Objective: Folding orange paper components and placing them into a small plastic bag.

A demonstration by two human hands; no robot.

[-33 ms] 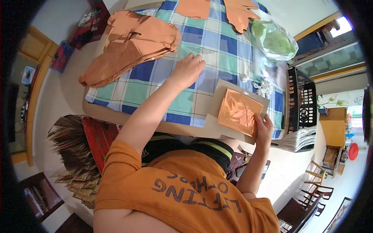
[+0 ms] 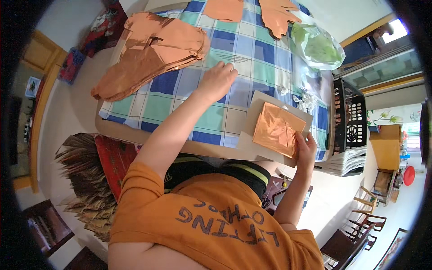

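My right hand (image 2: 305, 148) grips the near right edge of a grey-brown cardboard sheet (image 2: 253, 111) and a square of shiny copper-coloured foil (image 2: 278, 128) lying on it, thumb on top. Over the checked tablecloth (image 2: 168, 105), my left hand (image 2: 219, 82) rests with its fingers curled down. Clear plastic film (image 2: 234, 58) with small print lies just beyond these fingers; whether they pinch it is hidden. To the left of that hand lies a thick stack of copper-coloured foil sheets (image 2: 166, 38) with ragged edges.
More copper-coloured sheets (image 2: 225, 10) lie at the far side. A pale green plastic bag (image 2: 317, 45) and crumpled white plastic (image 2: 307, 102) are on the right. Beside the table's right edge stands a black plastic crate (image 2: 348, 117). Stacked brown sheets (image 2: 85, 180) stand below, at left.
The foil square and cardboard have shifted very slightly to the right with my right hand. My left hand has stayed in place.
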